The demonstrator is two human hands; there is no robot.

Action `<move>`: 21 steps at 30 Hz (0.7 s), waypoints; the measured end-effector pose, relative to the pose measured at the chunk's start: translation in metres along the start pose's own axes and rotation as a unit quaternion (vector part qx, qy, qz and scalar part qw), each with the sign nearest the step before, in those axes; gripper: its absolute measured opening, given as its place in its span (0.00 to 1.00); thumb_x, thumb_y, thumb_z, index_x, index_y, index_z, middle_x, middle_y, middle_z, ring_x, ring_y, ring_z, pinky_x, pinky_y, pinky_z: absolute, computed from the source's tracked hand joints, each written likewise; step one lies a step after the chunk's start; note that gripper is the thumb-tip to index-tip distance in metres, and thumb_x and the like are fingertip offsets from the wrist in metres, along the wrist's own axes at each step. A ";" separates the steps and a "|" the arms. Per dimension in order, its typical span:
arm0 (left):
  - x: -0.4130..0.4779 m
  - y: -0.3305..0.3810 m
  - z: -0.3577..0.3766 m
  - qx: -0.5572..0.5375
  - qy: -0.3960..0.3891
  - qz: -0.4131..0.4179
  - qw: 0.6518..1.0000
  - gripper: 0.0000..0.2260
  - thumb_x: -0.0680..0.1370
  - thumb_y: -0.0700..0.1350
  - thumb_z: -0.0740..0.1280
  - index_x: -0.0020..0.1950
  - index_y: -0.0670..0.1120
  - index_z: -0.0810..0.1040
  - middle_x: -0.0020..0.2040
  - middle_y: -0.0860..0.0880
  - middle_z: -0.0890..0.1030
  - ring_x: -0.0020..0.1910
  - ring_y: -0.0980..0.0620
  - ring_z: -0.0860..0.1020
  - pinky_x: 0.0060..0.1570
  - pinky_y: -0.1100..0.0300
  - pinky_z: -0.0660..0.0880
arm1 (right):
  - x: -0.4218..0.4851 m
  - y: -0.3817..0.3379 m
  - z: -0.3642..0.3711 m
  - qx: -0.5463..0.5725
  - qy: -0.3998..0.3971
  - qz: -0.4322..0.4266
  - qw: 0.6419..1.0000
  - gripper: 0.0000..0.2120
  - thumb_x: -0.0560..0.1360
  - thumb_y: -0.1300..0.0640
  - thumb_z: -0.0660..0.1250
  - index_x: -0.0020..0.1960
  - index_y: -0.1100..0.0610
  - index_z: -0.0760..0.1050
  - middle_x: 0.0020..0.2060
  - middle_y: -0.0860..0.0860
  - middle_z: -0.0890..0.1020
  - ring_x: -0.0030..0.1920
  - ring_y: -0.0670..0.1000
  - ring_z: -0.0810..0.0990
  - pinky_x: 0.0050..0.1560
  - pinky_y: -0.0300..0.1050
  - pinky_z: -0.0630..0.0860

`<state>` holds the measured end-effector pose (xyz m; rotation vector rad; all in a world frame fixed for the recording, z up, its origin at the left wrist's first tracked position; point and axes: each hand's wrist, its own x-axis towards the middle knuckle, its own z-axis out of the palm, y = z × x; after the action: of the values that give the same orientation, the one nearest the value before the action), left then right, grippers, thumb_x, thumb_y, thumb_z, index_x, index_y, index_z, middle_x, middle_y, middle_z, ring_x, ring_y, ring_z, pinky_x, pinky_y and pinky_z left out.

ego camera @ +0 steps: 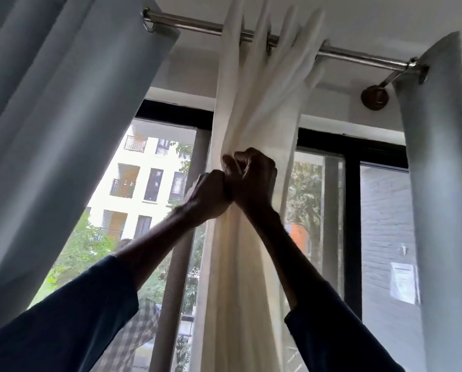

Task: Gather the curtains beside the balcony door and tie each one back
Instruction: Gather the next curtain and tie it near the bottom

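A wide grey-blue curtain (63,116) fills the space left of the cream curtain (254,103), hanging slack with its top corner drooping from a metal eyelet. Behind the cream curtain stands the dark-framed balcony door (329,142), its glass showing a pale building and green trees to the curtain's left. The cream curtain itself hangs at the middle, its top spread in pleats and pinched into a narrow bunch lower down, then falling loose below the bunch. To its right a second grey-blue curtain (439,183) hangs in a narrower column. Above the cream curtain the steel curtain rod (197,26) runs across under the ceiling, and the curtain's pleats hang from it. Two dark blue sleeves (63,323) rise from below the cream curtain on either side. The right hand (255,178) is clenched round the bunched cream fabric, fingers curled over its front. The left hand (209,196) touches it just to the left and slightly lower, also clenched on the cream curtain's left edge. Right of the cream curtain, a white paper notice (403,283) is stuck on a grey brick wall, and higher up a round brown bracket (373,99) holds the rod.
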<state>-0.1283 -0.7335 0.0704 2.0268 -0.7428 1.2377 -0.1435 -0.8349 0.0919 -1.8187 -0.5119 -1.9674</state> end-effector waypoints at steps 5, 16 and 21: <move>-0.016 -0.023 0.000 -0.002 0.038 0.055 0.998 0.08 0.75 0.43 0.68 0.44 0.37 0.80 0.40 0.40 0.83 0.42 0.40 0.83 0.39 0.56 0.76 | -0.032 0.014 -0.003 0.035 0.035 0.049 0.998 0.05 0.71 0.54 0.76 0.42 0.55 0.82 0.36 0.49 0.83 0.36 0.49 0.81 0.38 0.40 0.73; -0.072 -0.006 0.045 -0.159 0.054 0.025 0.985 0.15 0.79 0.57 0.64 0.59 0.48 0.70 0.36 0.48 0.82 0.33 0.53 0.82 0.36 0.52 0.79 | -0.151 0.039 -0.031 0.089 -0.045 0.031 0.995 0.08 0.73 0.63 0.75 0.50 0.53 0.83 0.40 0.44 0.82 0.39 0.43 0.82 0.35 0.34 0.75; -0.073 0.009 0.055 -0.142 0.132 -0.008 0.981 0.24 0.76 0.46 0.71 0.66 0.47 0.63 0.32 0.49 0.77 0.30 0.51 0.77 0.35 0.54 0.76 | -0.144 0.053 -0.066 0.163 -0.170 0.051 0.971 0.05 0.76 0.65 0.72 0.49 0.58 0.84 0.45 0.46 0.85 0.43 0.47 0.85 0.30 0.38 0.79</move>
<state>-0.1341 -0.7715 -0.0134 1.6004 -0.7258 1.2790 -0.1619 -0.9072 -0.0569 -1.9256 -0.7781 -1.4099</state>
